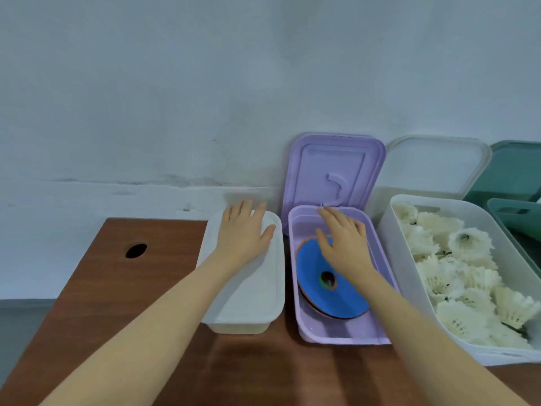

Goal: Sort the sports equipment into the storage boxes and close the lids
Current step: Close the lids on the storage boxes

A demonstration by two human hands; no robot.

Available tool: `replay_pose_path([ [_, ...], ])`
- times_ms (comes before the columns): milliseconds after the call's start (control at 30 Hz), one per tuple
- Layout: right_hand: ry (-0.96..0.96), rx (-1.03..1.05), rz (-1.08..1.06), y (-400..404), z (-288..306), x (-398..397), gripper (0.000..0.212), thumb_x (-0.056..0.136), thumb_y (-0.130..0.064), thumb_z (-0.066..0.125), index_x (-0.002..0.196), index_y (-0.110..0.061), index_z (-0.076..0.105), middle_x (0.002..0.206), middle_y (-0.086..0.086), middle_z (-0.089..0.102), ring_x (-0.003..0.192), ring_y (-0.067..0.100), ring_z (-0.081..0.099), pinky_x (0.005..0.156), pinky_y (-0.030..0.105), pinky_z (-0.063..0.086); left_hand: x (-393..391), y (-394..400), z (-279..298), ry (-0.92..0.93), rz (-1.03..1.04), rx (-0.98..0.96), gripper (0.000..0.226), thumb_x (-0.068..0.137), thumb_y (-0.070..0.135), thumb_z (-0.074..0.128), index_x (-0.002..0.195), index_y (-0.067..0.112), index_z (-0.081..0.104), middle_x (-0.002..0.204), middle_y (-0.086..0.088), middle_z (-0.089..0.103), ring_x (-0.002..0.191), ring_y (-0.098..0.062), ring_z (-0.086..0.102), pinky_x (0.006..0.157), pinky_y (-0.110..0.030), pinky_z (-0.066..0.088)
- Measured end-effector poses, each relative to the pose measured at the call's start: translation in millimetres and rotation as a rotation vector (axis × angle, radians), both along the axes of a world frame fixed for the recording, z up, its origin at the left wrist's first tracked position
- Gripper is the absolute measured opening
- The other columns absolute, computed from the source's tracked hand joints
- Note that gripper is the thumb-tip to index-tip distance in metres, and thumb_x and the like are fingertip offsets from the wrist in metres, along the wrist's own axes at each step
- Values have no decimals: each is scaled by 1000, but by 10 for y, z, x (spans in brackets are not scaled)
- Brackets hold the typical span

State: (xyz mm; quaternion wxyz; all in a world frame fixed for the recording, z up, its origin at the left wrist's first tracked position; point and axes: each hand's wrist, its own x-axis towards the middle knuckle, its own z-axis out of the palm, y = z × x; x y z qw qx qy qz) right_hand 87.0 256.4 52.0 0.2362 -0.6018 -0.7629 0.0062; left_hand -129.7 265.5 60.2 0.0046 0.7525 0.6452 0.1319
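The left hand presses flat on the shut white box. The right hand, fingers spread, reaches for the purple lid to close next.

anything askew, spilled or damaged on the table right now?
Nothing spilled or visibly damaged. One oddity: the stack of discs in the purple box lies tilted, not flat, topped by a blue one. The shuttlecocks stay inside their white bin. The left hand rests flat on the closed white box.
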Motion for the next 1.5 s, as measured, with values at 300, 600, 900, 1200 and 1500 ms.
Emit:
replay_pose_path([
  [300,52,80,-173,1060,475,924,72,88,-38,46,148,-9,18,152,20,22,130,41,35,104,48,26,931,935,448,-104,116,56,73,93,49,39,149,22,0,151,-20,17,129,-38,33,104,-43,28],
  [600,266,-3,20,1283,298,1092,73,90,-21,54,149,-11,11,153,20,12,128,43,35,103,46,34,1218,1159,493,-488,208,66,68,93,44,44,148,30,7,137,-16,26,105,-42,52,91,-41,41],
  [900,368,174,69,979,577,1093,69,92,-33,45,149,-21,9,145,21,25,114,43,49,92,48,46,1213,690,711,-564,151,256,60,95,41,42,147,28,15,147,-10,18,112,-32,52,91,-38,44],
  [1200,436,279,82,67,720,1067,58,89,-48,37,134,-12,38,132,8,43,124,20,38,102,37,24,1091,-216,804,-700,24,364,41,97,29,41,133,10,35,134,-8,37,115,-18,45,96,-24,35],
  [1500,231,169,38,-901,268,1085,54,91,-53,28,128,-21,48,132,7,46,127,17,35,107,35,9,915,-1111,265,-532,-88,127,49,95,33,46,140,18,36,146,-3,29,126,-17,39,96,-18,29],
])
